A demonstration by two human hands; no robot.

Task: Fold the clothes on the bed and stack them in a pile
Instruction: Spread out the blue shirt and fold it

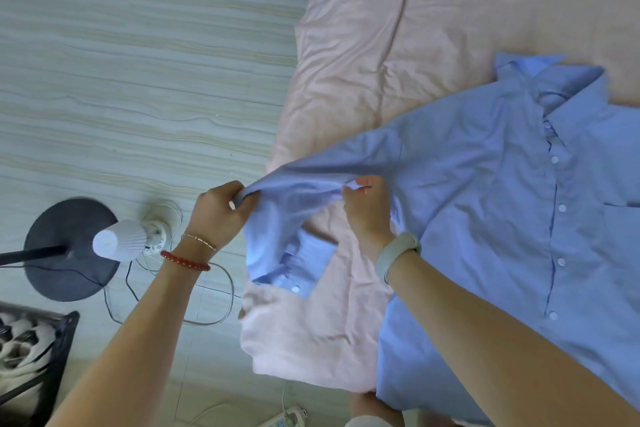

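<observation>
Home bedroom. Bed (363,45) w/ rumpled pale pink cover fills the upper right, its corner hanging toward the floor. Left of bed: pale wood-grain floor (121,45). On it, near the bed's corner, a floor lamp w/ round dark base (52,274) and white pleated shade (119,243), cords (221,291) looping betw. lamp and bed. Further left of bed, at frame edge, a dark basket (52,350) w/ bundled fabric inside. Power strip (284,421) on floor below the bed's corner.
</observation>
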